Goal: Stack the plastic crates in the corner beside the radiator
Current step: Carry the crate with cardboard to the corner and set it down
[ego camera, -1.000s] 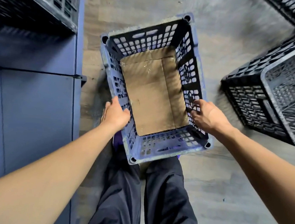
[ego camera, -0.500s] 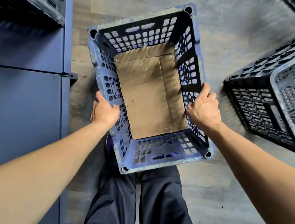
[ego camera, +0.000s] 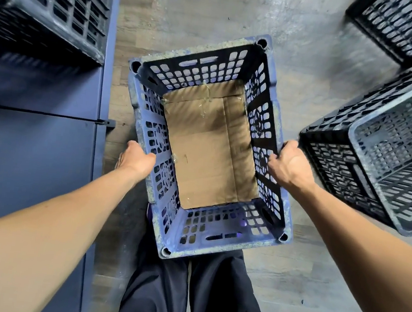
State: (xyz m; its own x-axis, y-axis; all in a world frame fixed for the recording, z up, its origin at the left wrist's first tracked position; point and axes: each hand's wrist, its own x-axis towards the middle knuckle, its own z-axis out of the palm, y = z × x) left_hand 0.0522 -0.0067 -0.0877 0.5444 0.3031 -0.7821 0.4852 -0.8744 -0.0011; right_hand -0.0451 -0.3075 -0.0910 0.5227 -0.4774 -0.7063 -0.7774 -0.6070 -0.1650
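Observation:
A blue perforated plastic crate (ego camera: 215,237) with a sheet of cardboard in its bottom is held in front of my legs, over the wooden floor. My left hand (ego camera: 135,160) grips the rim of its left long wall, thumb on the inside. My right hand (ego camera: 290,167) grips the rim of its right long wall, thumb inside and fingers curled over the outer edge. Both hands sit near the middle of the walls.
A dark crate (ego camera: 380,161) stands on the floor right of my right hand, another dark crate (ego camera: 407,27) behind it. A grey-blue crate (ego camera: 54,5) sits on top of a blue cabinet (ego camera: 38,161) along the left.
The blue crate has come up closer to the camera, with both hands still on its side rims. My right hand has slid further along the right rim.

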